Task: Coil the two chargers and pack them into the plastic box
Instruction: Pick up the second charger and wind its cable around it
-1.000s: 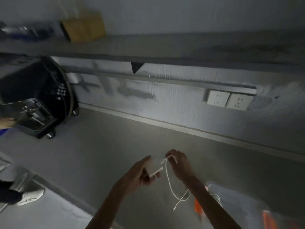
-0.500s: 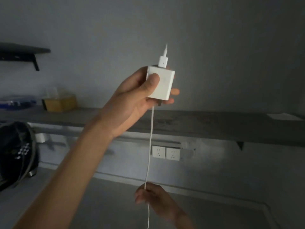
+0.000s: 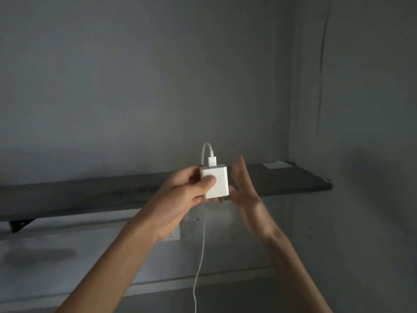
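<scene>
The left hand [image 3: 180,195] holds a white charger [image 3: 215,184] up in front of a grey wall [image 3: 135,75], at about the height of a dark shelf [image 3: 90,193] that runs across the wall behind it. Its grip is closed on the charger: the thumb presses on the near face and the other fingers wrap behind the block. A small metal prong shows at the charger's lower edge.

A white cable [image 3: 199,263] is plugged into the top of the charger. It loops up and over to the left, passes behind the hand, and comes out below it, hanging almost straight down and running out of view at the bottom edge.

The right hand [image 3: 247,195] is just beside the charger on its right, blurred, with fingers spread and pointing up and the palm turned toward the block. Its grip is wide and holds nothing; whether a fingertip touches the charger cannot be told through the blur.

A wall socket [image 3: 173,233] peeks out below the left wrist, under the shelf. A pale sheet [image 3: 277,164] lies on the right end of the shelf.
</scene>
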The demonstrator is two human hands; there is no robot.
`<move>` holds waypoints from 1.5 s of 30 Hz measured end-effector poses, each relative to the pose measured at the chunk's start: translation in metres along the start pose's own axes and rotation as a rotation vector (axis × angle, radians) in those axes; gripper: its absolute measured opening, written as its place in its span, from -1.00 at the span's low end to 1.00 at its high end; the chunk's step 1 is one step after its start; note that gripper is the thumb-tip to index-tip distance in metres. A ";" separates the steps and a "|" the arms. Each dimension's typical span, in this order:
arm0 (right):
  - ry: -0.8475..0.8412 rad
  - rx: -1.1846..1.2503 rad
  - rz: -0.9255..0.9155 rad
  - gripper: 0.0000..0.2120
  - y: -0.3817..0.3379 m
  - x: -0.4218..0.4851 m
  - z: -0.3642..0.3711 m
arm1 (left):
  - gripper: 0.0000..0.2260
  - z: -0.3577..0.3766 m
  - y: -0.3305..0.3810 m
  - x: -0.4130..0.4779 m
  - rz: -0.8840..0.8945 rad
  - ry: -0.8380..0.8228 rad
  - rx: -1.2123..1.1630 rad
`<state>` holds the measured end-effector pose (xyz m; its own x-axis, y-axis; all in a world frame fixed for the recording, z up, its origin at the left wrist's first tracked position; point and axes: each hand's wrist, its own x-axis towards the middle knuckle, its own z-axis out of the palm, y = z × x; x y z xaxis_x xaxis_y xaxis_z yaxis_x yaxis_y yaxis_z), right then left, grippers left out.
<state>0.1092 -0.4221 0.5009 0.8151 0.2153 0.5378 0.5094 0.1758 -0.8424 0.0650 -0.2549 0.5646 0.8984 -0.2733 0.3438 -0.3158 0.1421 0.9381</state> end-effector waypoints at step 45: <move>-0.058 -0.558 -0.177 -0.91 0.001 0.040 0.059 | -0.82 -0.102 -0.031 -0.052 -0.041 -0.189 0.613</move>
<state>0.1260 -0.3568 0.5233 0.6956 0.2841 0.6598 0.7177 -0.3150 -0.6210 0.0590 -0.1484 0.5130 0.8618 -0.4382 0.2556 -0.4495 -0.4262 0.7850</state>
